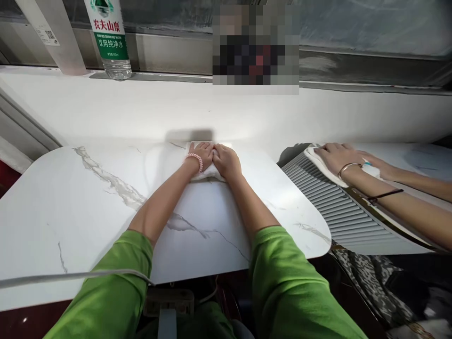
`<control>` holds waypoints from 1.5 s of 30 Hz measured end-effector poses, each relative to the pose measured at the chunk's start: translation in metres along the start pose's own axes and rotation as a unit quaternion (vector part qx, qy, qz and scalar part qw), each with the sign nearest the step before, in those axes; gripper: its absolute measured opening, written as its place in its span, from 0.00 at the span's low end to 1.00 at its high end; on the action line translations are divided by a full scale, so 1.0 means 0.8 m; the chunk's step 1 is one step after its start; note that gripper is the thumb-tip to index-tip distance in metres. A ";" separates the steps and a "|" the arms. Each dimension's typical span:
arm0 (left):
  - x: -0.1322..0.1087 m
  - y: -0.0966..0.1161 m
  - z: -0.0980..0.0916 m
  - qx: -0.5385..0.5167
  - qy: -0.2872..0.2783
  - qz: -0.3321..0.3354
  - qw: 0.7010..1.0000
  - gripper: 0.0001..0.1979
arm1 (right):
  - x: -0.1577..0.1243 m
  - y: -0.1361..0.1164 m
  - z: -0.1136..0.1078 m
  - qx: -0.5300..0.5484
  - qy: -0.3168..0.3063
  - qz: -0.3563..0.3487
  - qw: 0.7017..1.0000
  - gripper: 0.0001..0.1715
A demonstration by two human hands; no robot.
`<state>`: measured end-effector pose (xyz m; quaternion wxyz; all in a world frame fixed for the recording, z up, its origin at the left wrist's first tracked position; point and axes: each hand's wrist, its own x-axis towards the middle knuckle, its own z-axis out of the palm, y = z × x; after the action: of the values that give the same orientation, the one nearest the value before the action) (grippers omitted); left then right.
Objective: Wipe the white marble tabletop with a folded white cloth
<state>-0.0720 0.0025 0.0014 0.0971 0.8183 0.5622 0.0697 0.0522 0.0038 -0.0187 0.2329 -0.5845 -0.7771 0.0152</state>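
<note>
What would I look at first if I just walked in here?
Probably the bright green sleeves in front, leading to the left hand and right hand resting on a white cloth on the marbled table. Next, maybe the green-labelled bottle at the upper left, or another person's hand on the right.

Red "农夫山泉" above white "PURIFIED DRINKING WATER", "饮用纯净水" and "550ml" on the water bottle [110,40].

The table [88,226] is brightly lit, nearly washed into the white wall [158,108]; a soft shadow [190,135] is cast behind the cloth [208,175]. The top centre is pixelated; darkness is left under the table.
</note>
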 end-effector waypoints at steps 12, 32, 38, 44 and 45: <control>-0.066 0.008 0.006 0.027 0.018 -0.027 0.999 0.27 | -0.053 -0.024 -0.004 -0.010 -0.003 -0.057 0.998 0.29; -0.231 0.023 0.004 0.041 -0.009 -0.037 0.998 0.28 | -0.174 -0.098 -0.047 0.006 -0.071 -0.196 0.978 0.29; -0.134 -0.039 -0.003 0.041 0.013 -0.054 0.998 0.27 | -0.075 -0.093 -0.002 -0.016 -0.068 -0.171 0.983 0.29; -0.071 -0.090 -0.014 0.037 0.055 -0.058 0.996 0.24 | 0.002 -0.101 0.028 -0.012 -0.072 -0.129 0.989 0.31; -0.066 -0.094 -0.015 0.036 0.055 -0.059 0.996 0.24 | 0.009 -0.101 0.030 -0.009 -0.073 -0.124 0.990 0.31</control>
<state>-0.1622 -0.0197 -0.0048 0.0408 0.7816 0.6161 0.0884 -0.0314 -0.0096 -0.0136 0.1705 -0.4830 -0.8586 0.0215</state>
